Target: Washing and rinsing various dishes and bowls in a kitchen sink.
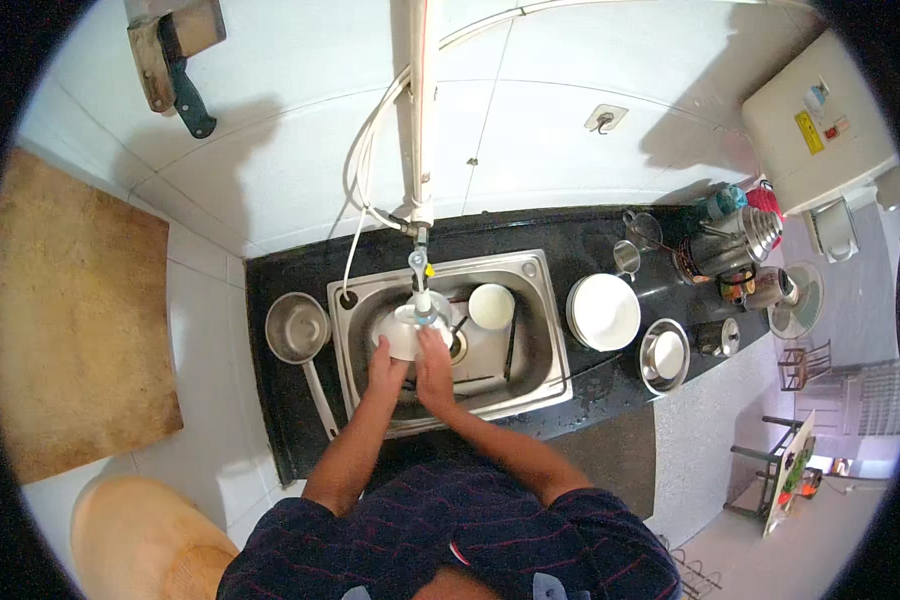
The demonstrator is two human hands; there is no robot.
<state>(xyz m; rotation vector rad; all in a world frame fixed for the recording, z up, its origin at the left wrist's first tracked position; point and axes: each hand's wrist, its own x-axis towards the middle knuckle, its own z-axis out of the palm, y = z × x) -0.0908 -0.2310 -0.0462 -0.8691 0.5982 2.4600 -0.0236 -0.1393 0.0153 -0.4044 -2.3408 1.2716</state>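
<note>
Under the tap (421, 289), a white bowl (397, 337) is tilted over the left part of the stainless steel sink (555, 360). My left hand (385, 369) grips the bowl's near left side. My right hand (433, 367) lies against its right side with the fingers close to the tap's mouth; whether it grips the bowl cannot be told. Another white bowl (490, 307) stands in the sink to the right, beside dark chopsticks (510, 349). Part of a metal vessel shows behind the bowl in my hands.
A steel ladle pan (298, 328) lies left of the sink. On the right stand stacked white bowls (606, 312), a metal bowl (664, 356) with a white one inside, a glass mug (643, 231) and a steel kettle (735, 240). Knives (187, 97) hang upper left.
</note>
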